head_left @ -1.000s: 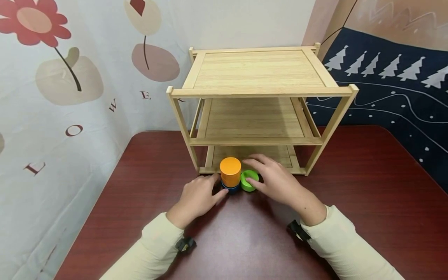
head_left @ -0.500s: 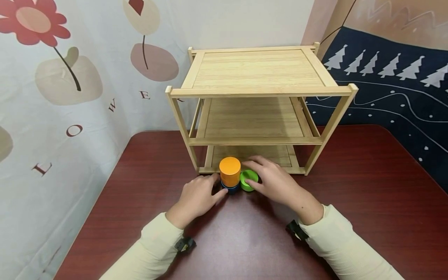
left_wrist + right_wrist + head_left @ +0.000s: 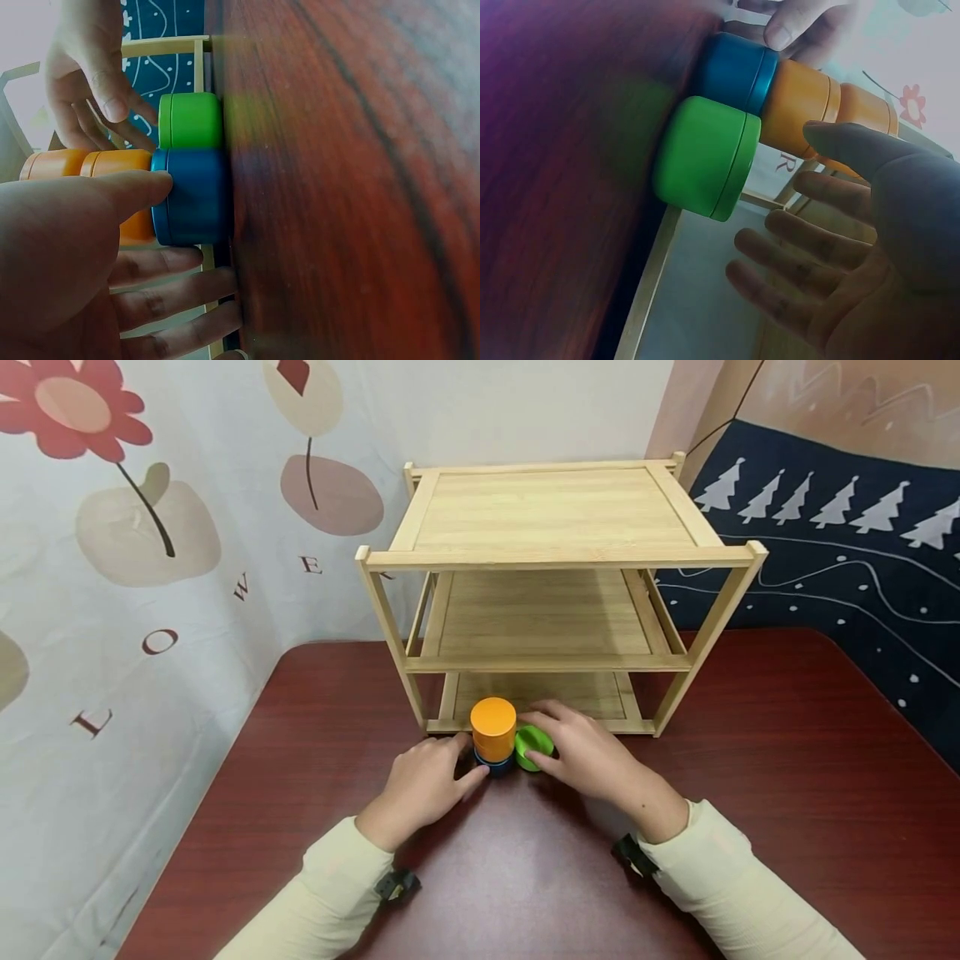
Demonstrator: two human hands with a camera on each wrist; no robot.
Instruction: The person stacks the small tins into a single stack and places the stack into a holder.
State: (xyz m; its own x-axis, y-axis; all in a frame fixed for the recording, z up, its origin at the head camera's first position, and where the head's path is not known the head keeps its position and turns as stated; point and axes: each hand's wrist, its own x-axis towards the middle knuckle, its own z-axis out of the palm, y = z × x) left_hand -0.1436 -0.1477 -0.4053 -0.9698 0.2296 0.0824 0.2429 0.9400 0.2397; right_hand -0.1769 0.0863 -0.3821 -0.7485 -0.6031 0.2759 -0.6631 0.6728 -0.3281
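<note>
A stack of small round lidded tins stands on the table: a blue tin (image 3: 196, 202) at the bottom, with two orange tins (image 3: 494, 727) on top. A green tin (image 3: 701, 157) stands against the blue one on its right. My left hand (image 3: 420, 787) has its thumb and index finger on either side of the blue tin; in the left wrist view the thumb tip rests on its lid edge. My right hand (image 3: 581, 752) hovers around the green tin, thumb in front and spread fingers behind, appearing apart from it in the right wrist view.
A three-tier wooden rack (image 3: 555, 556) stands just behind the tins, its lowest shelf near the table (image 3: 787, 793). Printed cloths hang behind, a white floral one (image 3: 247, 468) at left and a dark one with trees (image 3: 832, 552) at right.
My right hand has shifted slightly left, closer to the green tin. My left hand and the stacked tins have stayed in place.
</note>
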